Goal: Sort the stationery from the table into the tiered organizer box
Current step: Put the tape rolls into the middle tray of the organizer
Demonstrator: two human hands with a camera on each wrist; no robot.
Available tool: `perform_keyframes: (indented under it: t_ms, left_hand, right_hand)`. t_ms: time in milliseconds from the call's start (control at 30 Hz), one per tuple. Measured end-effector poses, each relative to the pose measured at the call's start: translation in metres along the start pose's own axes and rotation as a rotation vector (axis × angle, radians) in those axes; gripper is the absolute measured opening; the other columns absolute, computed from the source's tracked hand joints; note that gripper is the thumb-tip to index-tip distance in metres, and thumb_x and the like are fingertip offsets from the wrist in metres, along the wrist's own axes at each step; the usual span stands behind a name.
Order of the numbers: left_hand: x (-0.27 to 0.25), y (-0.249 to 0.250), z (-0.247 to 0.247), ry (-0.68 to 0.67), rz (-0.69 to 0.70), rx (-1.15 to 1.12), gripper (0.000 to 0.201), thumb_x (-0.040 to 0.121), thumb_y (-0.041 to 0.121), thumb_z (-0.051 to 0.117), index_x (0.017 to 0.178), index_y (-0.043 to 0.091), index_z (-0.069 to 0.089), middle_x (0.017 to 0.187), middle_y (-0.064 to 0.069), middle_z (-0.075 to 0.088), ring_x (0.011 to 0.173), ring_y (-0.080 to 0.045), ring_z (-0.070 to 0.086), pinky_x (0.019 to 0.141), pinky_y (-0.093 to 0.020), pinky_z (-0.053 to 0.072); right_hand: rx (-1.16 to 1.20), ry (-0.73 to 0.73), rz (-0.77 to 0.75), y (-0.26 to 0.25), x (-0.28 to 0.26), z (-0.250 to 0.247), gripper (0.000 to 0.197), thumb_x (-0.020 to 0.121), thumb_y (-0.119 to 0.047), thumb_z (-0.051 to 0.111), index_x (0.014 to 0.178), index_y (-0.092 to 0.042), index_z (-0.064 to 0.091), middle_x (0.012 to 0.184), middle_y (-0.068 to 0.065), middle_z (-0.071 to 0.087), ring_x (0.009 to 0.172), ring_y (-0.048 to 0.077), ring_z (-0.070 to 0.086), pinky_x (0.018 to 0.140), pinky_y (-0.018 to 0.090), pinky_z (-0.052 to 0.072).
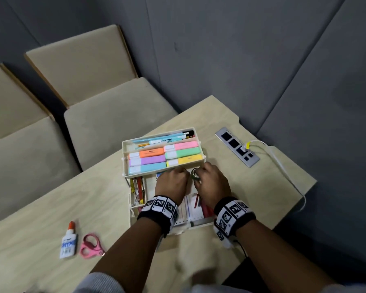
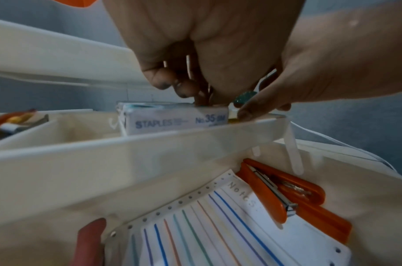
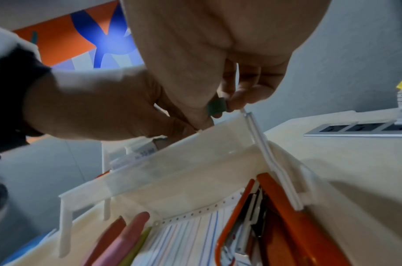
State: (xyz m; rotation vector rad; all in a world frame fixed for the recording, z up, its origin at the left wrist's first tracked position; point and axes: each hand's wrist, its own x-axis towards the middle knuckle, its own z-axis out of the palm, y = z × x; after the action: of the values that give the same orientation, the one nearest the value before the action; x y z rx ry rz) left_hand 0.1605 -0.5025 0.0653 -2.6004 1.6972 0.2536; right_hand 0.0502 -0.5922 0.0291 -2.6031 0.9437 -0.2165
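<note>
The cream tiered organizer box [image 1: 124,157] stands open on the table, with pastel highlighters [image 1: 148,159] in its top tier. My left hand [image 1: 175,173] reaches into the middle tier [image 2: 149,144]. Its curled fingertips and thumb are on the right end of a white staples box [image 2: 172,123] lying there. Just to its right, my right hand [image 1: 201,173] pinches a small green tape roll [image 1: 195,174] between thumb and fingers, at the tier's right corner [image 3: 245,117]. In the bottom tier lie an orange stapler [image 2: 275,190] and a lined notes pad [image 2: 218,225].
A glue bottle [image 1: 68,242] and pink scissors [image 1: 91,246] lie on the table at the front left. A power socket strip [image 1: 237,146] with a white cable [image 1: 283,166] sits at the right. Beige chairs [image 1: 106,115] stand behind the table.
</note>
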Motion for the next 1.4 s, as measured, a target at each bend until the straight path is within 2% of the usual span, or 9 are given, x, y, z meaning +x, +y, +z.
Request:
perform_keyframes:
  t_ms: [167, 367, 533, 667, 800, 1000, 1133, 1267, 1400]
  left_hand:
    - [0.001, -0.001, 0.002, 0.020, -0.007, 0.036, 0.024, 0.083, 0.019, 0.054, 0.100, 0.018, 0.071, 0.094, -0.001, 0.072, 0.081, -0.030, 0.068, 0.059, -0.032, 0.047]
    - [-0.001, 0.002, 0.012, -0.002, -0.016, -0.006, 0.026, 0.090, 0.024, 0.045, 0.108, 0.018, 0.063, 0.102, -0.002, 0.066, 0.081, -0.033, 0.066, 0.065, -0.036, 0.044]
    - [-0.008, -0.003, 0.017, -0.016, 0.014, -0.007, 0.025, 0.092, 0.026, 0.041, 0.107, 0.020, 0.059, 0.113, 0.000, 0.062, 0.088, -0.032, 0.063, 0.073, -0.040, 0.046]
    - [-0.013, -0.006, 0.014, -0.015, 0.035, -0.022, 0.045, 0.086, 0.027, 0.019, 0.109, 0.020, 0.058, 0.119, 0.001, 0.061, 0.088, -0.032, 0.063, 0.074, -0.040, 0.043]
    - [-0.020, -0.007, 0.019, 0.011, 0.045, -0.076, 0.027, 0.087, 0.021, 0.041, 0.111, 0.023, 0.056, 0.118, 0.004, 0.058, 0.096, -0.029, 0.062, 0.077, -0.040, 0.043]
    - [-0.051, -0.012, 0.020, 0.158, 0.025, -0.272, 0.031, 0.086, 0.026, 0.041, 0.108, 0.025, 0.064, 0.129, -0.004, 0.058, 0.105, -0.031, 0.060, 0.081, -0.042, 0.048]
    - [-0.090, -0.035, 0.024, 0.318, -0.045, -0.481, 0.038, 0.087, 0.023, 0.046, 0.119, 0.020, 0.065, 0.122, -0.006, 0.057, 0.103, -0.026, 0.059, 0.084, -0.037, 0.049]
    - [-0.148, -0.069, 0.037, 0.470, -0.187, -0.592, 0.036, 0.088, 0.027, 0.047, 0.115, 0.015, 0.068, 0.112, -0.003, 0.057, 0.091, -0.019, 0.060, 0.077, -0.029, 0.050]
    - [-0.220, -0.106, 0.076, 0.417, -0.473, -0.605, 0.036, 0.082, 0.029, 0.047, 0.106, 0.018, 0.072, 0.106, 0.000, 0.060, 0.080, -0.018, 0.060, 0.075, -0.028, 0.050]
  right_hand:
    - [0.106, 0.045, 0.048, 0.003, -0.017, -0.002, 0.022, 0.078, -0.033, 0.071, 0.091, -0.016, 0.071, 0.097, 0.002, 0.060, 0.091, 0.025, 0.059, 0.072, 0.036, 0.053]
    - [-0.063, -0.028, 0.004, -0.004, -0.018, 0.001, 0.035, 0.083, -0.047, 0.055, 0.071, -0.018, 0.071, 0.082, 0.003, 0.063, 0.080, 0.030, 0.059, 0.069, 0.038, 0.048]
    - [-0.198, -0.082, 0.001, -0.012, -0.002, 0.004, 0.029, 0.086, -0.040, 0.052, 0.089, -0.021, 0.075, 0.102, 0.000, 0.067, 0.096, 0.032, 0.055, 0.077, 0.043, 0.043]
    - [-0.274, -0.127, 0.023, -0.016, 0.004, 0.001, 0.022, 0.086, -0.029, 0.054, 0.100, -0.025, 0.070, 0.112, -0.002, 0.064, 0.103, 0.030, 0.050, 0.081, 0.043, 0.039]
    - [-0.324, -0.171, 0.014, -0.015, 0.003, 0.001, 0.031, 0.084, -0.020, 0.060, 0.115, -0.027, 0.063, 0.122, 0.002, 0.057, 0.111, 0.031, 0.046, 0.086, 0.044, 0.036]
    - [-0.337, -0.044, 0.051, -0.022, 0.001, 0.003, 0.026, 0.085, -0.015, 0.062, 0.105, -0.030, 0.066, 0.105, 0.004, 0.063, 0.100, 0.031, 0.049, 0.079, 0.043, 0.034]
    - [-0.350, 0.021, 0.093, -0.019, -0.002, 0.009, 0.014, 0.078, -0.015, 0.073, 0.089, -0.024, 0.070, 0.096, 0.009, 0.053, 0.093, 0.032, 0.045, 0.074, 0.042, 0.031]
    - [-0.308, 0.011, 0.109, -0.018, 0.001, 0.009, 0.012, 0.086, -0.015, 0.064, 0.093, -0.022, 0.071, 0.099, 0.008, 0.055, 0.097, 0.031, 0.047, 0.077, 0.043, 0.035]
    - [-0.200, 0.096, 0.042, -0.020, -0.013, 0.010, 0.015, 0.091, -0.026, 0.057, 0.100, -0.020, 0.067, 0.100, 0.009, 0.056, 0.099, 0.033, 0.048, 0.079, 0.045, 0.035]
